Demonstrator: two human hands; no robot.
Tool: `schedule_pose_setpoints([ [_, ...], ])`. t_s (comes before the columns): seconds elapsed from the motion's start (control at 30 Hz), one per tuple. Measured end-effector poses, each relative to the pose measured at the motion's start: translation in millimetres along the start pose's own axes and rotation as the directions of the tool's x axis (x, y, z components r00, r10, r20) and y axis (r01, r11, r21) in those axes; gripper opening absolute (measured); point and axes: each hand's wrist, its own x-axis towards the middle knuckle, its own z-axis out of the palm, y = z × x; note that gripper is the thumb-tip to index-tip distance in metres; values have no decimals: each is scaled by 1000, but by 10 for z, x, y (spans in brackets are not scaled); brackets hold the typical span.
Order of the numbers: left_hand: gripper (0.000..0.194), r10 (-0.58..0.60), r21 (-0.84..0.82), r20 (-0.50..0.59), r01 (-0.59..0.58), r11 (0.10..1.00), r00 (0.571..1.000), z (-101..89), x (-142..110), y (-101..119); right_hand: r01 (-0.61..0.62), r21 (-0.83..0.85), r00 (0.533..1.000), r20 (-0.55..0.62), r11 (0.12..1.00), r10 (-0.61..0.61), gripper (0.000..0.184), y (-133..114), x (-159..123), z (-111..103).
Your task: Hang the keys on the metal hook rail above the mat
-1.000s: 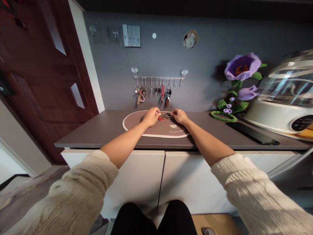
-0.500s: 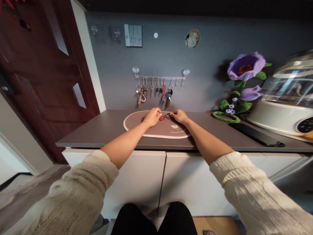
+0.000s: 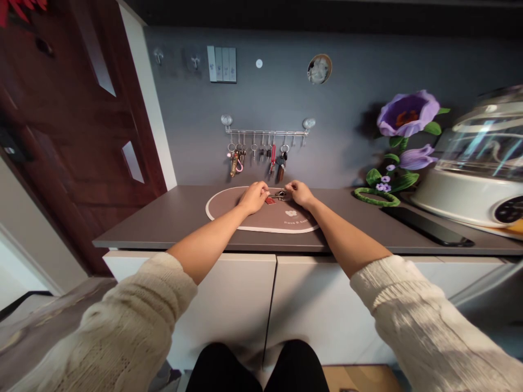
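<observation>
"At the near edge, what is there?"

"Two dark-clothed knees (image 3: 223, 367) before white cabinet doors (image 3: 229, 299). Above them, cream knitted sleeves (image 3: 143, 305) lead to bare forearms reaching over a dark countertop (image 3: 151, 218)."

"And the hands?"

"Both are over a rounded, pale-edged brown mat (image 3: 224, 209). The left hand (image 3: 255, 197) pinches the left end of a small bunch of keys (image 3: 281, 195), beside its red tag (image 3: 270, 201). The right hand (image 3: 300, 193) is curled at the right end, thumb and fingers close together; whether it grips a key, I cannot tell."

"What lies right?"

"A black phone (image 3: 427, 226), lying flat, then a purple flower decoration (image 3: 408, 114) and a clear-topped white appliance (image 3: 469, 193)."

"Farther off?"

"On the grey wall (image 3: 269, 92), a rack (image 3: 267, 132) with hanging key rings (image 3: 235, 160). Left, a dark red door (image 3: 69, 136)."
</observation>
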Motion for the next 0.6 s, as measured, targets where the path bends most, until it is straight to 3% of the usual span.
schedule_pose_setpoints([
  [0.6, 10, 21, -11, -23, -21, 1000, 1000, -3, -14, 29, 231, 263, 970, -140, 937, -199, 14, -127, 32, -61],
])
